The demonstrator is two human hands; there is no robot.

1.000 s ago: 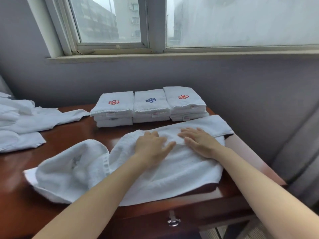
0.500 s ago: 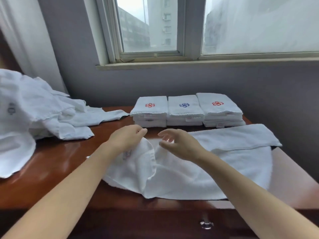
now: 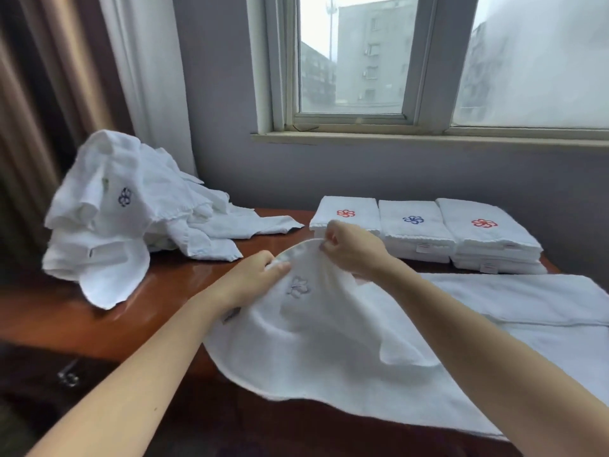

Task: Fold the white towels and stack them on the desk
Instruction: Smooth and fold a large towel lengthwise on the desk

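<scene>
A white towel (image 3: 329, 341) lies spread across the brown desk (image 3: 66, 318), its left end raised off the wood. My left hand (image 3: 253, 275) pinches that raised edge near a faint embroidered flower. My right hand (image 3: 349, 249) grips the same edge a little farther back. The towel's right part lies flat, with a fold along the far side. Three stacks of folded white towels (image 3: 418, 232) stand in a row at the back, marked with red, blue and red flowers.
A heap of unfolded white towels (image 3: 131, 219) sits at the desk's back left, beside curtains (image 3: 66, 94). A window (image 3: 362, 61) and grey wall lie behind the desk. A drawer handle (image 3: 67, 377) shows at the desk's front left.
Both hands left the flat towel's middle, moved to its left end and took hold of the edge, lifting it. The view has swung to the left, showing the towel heap.
</scene>
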